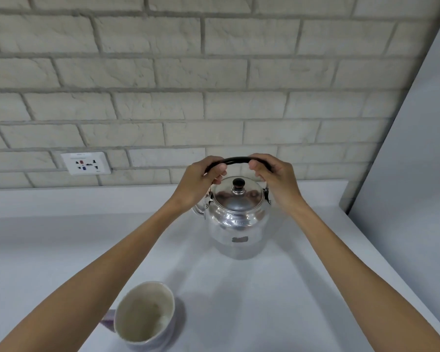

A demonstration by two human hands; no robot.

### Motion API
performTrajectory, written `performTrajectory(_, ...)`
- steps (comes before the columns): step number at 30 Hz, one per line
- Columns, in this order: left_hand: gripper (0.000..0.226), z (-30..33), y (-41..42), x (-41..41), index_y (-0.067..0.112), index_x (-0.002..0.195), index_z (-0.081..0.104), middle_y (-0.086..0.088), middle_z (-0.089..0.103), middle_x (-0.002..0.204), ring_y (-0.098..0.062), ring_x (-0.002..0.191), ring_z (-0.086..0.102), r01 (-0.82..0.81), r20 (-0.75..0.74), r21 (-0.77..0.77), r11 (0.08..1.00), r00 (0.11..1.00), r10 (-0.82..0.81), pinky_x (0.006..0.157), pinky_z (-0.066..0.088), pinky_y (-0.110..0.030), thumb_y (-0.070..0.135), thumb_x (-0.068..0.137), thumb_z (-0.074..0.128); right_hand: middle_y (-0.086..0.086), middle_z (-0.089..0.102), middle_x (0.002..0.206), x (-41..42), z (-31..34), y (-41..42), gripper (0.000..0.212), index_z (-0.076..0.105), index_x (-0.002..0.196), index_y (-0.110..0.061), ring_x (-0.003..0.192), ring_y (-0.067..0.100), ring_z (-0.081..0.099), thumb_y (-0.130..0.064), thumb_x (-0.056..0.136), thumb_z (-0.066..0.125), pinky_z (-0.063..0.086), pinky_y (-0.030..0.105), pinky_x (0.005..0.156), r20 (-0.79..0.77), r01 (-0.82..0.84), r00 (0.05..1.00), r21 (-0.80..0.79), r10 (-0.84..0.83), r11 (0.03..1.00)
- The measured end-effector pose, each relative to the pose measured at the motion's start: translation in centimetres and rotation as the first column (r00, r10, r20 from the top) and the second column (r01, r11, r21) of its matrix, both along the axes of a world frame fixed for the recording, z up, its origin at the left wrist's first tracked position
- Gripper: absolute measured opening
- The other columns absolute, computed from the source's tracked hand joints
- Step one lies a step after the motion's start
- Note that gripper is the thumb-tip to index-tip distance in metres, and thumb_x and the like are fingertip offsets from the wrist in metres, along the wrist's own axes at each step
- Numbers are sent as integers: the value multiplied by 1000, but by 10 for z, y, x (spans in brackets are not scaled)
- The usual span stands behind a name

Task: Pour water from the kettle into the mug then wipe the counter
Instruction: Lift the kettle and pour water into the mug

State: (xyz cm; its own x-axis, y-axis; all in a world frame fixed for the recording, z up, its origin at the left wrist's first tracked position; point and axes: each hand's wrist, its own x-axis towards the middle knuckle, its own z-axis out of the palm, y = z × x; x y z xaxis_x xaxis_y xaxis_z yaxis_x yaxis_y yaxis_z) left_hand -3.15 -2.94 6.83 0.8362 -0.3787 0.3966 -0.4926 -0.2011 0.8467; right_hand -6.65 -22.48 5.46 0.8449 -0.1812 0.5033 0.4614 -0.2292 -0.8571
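Brick wall fills the top half, pale blocks w/ grey joints. A plain grey panel runs down the right side. Below the wall, a white counter w/ a raised back ledge.

Both bare forearms reach in from the bottom corners toward the middle.

Kettle, shiny metal, stands upright on the counter near the back ledge, approx centre of view. Its spout points left, mostly hidden behind the left wrist. Small label on the front of the body.

Mug sits on the counter at bottom left, well apart from the kettle, between the two forearms but close to the left one. Pale inside, looks empty; its handle faces left, partly hidden by the arm.

Left hand is curled round the left end of the kettle's black handle, fingers wrapped under it. Right hand grips the right end the same way. Handle stands up in an arch over the lid.

Wall socket, white plate, on the bricks at left, just above the ledge.

Lid knob, dark, centre of the lid, between the two hands, not touched.
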Motion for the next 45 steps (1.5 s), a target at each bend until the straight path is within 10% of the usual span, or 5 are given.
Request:
performTrajectory(12, 35, 76, 66, -72, 17, 119, 61, 4, 69, 108, -6, 104, 64, 95, 66, -12, 995, 993, -94, 93, 50, -25, 29, 86, 65, -21, 68, 73, -81, 75, 37, 9, 72, 94, -25, 63, 0, 55, -21, 86, 68, 45, 13, 68, 169, 68, 983, 35, -73, 997)
performTrajectory(25, 95, -54, 189, -139, 33, 141, 39, 14, 44, 143, 0, 130, 40, 70, -98, 312, 947, 994, -41, 112, 30, -31, 36, 60, 88, -20, 69, 76, -168, 46, 80, 22, 71, 94, -26, 65, 0, 56, -38, 76, 67, 46, 11, 70, 67, 25, 998, -109, -17, 994)
performTrajectory(31, 118, -101, 214, -149, 44, 142, 29, 19, 35, 144, 28, 114, 35, 111, -225, 341, 933, 974, -33, 88, 44, -6, 53, 42, 90, -6, 71, 89, -182, 29, 89, 12, 72, 95, -22, 69, 0, 59, -23, 83, 68, 48, 13, 71, 0, 16, 1000, -123, -16, 992)
performTrajectory(37, 120, -127, 209, -147, 40, 143, 29, 17, 34, 148, 4, 129, 37, 96, -244, 330, 939, 970, -13, 99, 48, -26, 55, 42, 91, -15, 72, 88, -183, 16, 91, 12, 73, 90, -29, 76, -3, 62, -19, 84, 69, 48, 13, 73, -43, 21, 999, -159, -28, 987)
performTrajectory(45, 111, -137, 198, -147, 31, 140, 40, 17, 48, 138, -5, 123, 49, 85, -258, 286, 954, 966, -8, 93, 41, -16, 52, 43, 90, -16, 74, 89, -177, 12, 93, 11, 73, 89, -34, 84, 1, 65, -31, 79, 72, 48, 12, 76, -93, 2, 995, -235, -24, 972)
